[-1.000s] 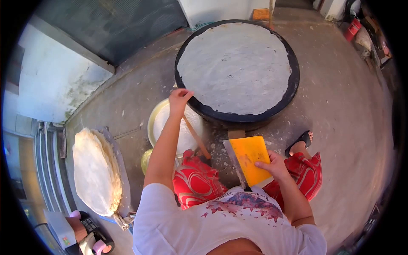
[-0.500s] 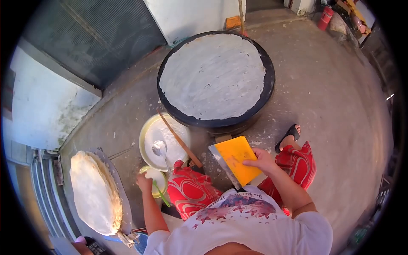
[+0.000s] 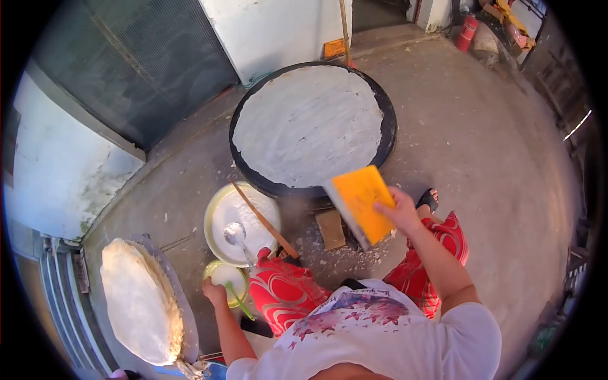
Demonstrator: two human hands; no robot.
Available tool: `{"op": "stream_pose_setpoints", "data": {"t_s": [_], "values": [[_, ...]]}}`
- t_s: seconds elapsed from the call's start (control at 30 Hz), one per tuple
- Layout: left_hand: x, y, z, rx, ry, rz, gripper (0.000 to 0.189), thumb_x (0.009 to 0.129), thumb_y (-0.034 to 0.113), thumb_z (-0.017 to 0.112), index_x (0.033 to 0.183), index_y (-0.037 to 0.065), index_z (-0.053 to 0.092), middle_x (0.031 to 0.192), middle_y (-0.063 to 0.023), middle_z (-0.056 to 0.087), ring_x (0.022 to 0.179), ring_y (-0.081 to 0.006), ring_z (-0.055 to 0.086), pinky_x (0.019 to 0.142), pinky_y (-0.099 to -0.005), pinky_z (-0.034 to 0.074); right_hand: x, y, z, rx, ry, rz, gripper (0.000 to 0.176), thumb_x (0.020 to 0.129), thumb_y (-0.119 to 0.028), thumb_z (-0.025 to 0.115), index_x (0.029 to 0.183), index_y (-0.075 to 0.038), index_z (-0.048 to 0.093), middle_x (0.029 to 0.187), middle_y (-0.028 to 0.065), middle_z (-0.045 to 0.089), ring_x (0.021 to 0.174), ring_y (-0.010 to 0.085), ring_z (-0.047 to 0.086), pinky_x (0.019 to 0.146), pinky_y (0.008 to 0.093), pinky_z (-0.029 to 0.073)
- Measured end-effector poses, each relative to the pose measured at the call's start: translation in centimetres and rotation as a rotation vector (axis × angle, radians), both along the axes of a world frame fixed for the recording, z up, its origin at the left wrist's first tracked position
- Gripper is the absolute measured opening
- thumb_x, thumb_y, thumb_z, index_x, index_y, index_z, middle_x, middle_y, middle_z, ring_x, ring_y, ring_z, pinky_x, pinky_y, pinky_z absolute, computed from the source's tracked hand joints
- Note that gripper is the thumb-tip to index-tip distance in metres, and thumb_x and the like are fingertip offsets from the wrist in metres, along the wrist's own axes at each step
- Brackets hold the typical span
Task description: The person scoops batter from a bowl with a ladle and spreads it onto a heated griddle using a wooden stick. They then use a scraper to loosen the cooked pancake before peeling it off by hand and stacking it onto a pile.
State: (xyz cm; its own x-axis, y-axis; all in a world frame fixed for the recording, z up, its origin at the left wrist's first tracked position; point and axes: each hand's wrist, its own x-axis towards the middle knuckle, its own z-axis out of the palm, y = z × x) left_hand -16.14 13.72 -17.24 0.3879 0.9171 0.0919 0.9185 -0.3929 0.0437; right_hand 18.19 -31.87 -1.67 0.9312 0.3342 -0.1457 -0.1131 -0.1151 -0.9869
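My right hand [image 3: 400, 212] grips a yellow-orange scraper [image 3: 364, 199] with a pale straight edge, the thumb across its flat face. The scraper is held up at the near rim of a round black griddle [image 3: 387, 136]. A thin whitish sheet of batter [image 3: 310, 123] covers most of the griddle. My left hand [image 3: 215, 291] is at the left rim of a small yellowish bowl [image 3: 208, 271], its fingers curled and partly hidden. Whitish contents and a green-handled utensil [image 3: 239, 301] are in that bowl. Beyond it, a large basin [image 3: 212, 215] of white batter holds a metal ladle [image 3: 234, 234].
A wooden stick [image 3: 263, 218] lies across the basin. On the left, a stack of pale round flatbreads [image 3: 136, 304] rests on a grey board [image 3: 185, 304]. Crumbs and a brown block [image 3: 330, 229] are below the griddle. A red cylinder [image 3: 467, 33] stands at the back right.
My right hand has raised the scraper forward, toward the griddle's near rim. My left hand has drawn slightly back along the small bowl. The view has shifted a little.
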Motion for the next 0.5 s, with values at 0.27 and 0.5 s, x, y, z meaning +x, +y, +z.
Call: {"op": "stream_pose_setpoints", "data": {"t_s": [0.27,0.5], "values": [[7.6,-14.9,17.4,-0.177,-0.676,-0.497,0.034,0.086,0.012,0.046,0.117,-0.001,0.045,0.125,-0.0185,0.039,0.116,-0.0336,0.036,0.097,-0.0411,0.027,11.7,-2.0,3.2,-0.933,-0.781,-0.230,0.027,0.075,-0.020,0.062,0.100,-0.012,0.056,0.076,0.0106,0.062,0.069,0.0270,0.061,0.062,0.0360,0.048],[10.2,-21.1,20.1,-0.060,-0.434,-0.642,0.042,0.087,0.024,0.035,0.117,-0.003,0.043,0.126,-0.0216,0.036,0.119,-0.0433,0.025,0.097,-0.0520,0.019,21.8,2.4,2.5,-1.106,-0.833,-0.203,0.024,0.078,-0.023,0.055,0.101,-0.018,0.055,0.077,0.0079,0.061,0.071,0.0278,0.059,0.060,0.0392,0.046]]}}
